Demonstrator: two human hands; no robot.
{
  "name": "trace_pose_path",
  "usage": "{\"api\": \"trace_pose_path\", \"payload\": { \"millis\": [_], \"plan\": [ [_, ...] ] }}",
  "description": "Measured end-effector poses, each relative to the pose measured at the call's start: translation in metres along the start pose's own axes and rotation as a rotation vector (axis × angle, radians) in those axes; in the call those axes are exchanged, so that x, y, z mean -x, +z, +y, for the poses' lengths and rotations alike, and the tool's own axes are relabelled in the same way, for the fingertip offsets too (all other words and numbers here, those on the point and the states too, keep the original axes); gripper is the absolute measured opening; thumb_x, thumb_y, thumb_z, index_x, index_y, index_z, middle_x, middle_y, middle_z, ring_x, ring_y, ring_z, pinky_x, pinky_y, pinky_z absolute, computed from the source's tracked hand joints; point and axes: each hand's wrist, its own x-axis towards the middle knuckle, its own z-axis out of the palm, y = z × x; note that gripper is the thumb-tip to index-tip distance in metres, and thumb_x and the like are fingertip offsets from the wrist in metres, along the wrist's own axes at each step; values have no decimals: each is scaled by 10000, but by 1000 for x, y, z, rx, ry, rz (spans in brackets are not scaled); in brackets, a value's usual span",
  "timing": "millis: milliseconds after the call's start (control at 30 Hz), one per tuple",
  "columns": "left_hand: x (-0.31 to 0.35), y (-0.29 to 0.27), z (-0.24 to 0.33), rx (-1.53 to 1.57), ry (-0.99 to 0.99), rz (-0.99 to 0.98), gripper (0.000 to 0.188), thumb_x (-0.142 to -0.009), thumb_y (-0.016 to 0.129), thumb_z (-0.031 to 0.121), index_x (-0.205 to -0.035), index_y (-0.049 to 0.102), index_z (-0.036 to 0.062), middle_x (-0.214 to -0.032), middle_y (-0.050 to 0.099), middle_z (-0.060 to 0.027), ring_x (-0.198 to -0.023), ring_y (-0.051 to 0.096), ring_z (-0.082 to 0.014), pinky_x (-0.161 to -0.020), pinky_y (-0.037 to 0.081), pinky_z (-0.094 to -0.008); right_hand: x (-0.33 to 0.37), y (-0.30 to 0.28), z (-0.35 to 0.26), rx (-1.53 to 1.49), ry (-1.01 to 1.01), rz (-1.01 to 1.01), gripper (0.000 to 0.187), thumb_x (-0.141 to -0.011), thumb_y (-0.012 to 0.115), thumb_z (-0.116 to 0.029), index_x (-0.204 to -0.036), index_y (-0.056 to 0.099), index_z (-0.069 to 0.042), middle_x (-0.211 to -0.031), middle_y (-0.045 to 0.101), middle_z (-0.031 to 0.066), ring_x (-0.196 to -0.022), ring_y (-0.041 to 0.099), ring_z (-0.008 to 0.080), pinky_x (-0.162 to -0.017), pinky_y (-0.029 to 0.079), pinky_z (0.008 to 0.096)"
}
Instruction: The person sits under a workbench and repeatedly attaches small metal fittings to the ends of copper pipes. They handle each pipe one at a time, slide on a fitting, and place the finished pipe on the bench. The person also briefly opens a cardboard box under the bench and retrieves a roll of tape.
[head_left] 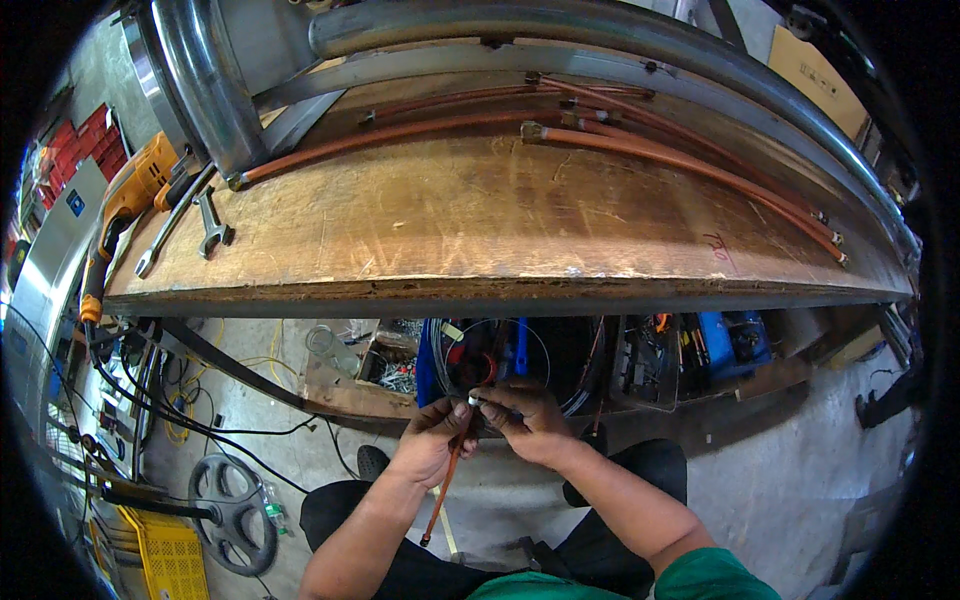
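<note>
Head view: on the person's side of the bench (420,220), the left hand (434,436) has its fingers clamped on a slim orange hose (445,492) hanging over the lap; the right hand's (528,418) fingers pinch a pale fitting (474,399) at its top.

One short, slanted red handwritten marking (719,250) stands on my bench (400,230), right of centre, near the front edge of the wooden top. On the metal panel (68,235) to my far left, I note a blue label (75,204); its pale detail is too small to read. The carton (800,88) at my upper right bears dark print, likewise illegible.
</note>
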Motion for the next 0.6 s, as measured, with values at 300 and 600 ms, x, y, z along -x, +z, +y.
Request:
{"api": "trace_pose_path", "payload": {
  "millis": [300,600],
  "plan": [
    [6,10,7,-80,-68,46,195,-947,587,268,-981,562,78,-695,566,-46,-489,483,-126,-411,319,-236,-2,-2,-4,-6,-15,47,210,-841,679,-73,-1049,697,-98,-852,651,98,-792,621,238,-711,496,330],
    [3,0,4,-30,9,-1,158,-946,593,247,-978,555,97,-677,597,-64,-524,543,-139,-444,371,-249,2,0,5,94,-9,53,278,-782,700,-10,-1034,706,-126,-847,643,88,-777,607,248,-687,493,331]
  ]
}}
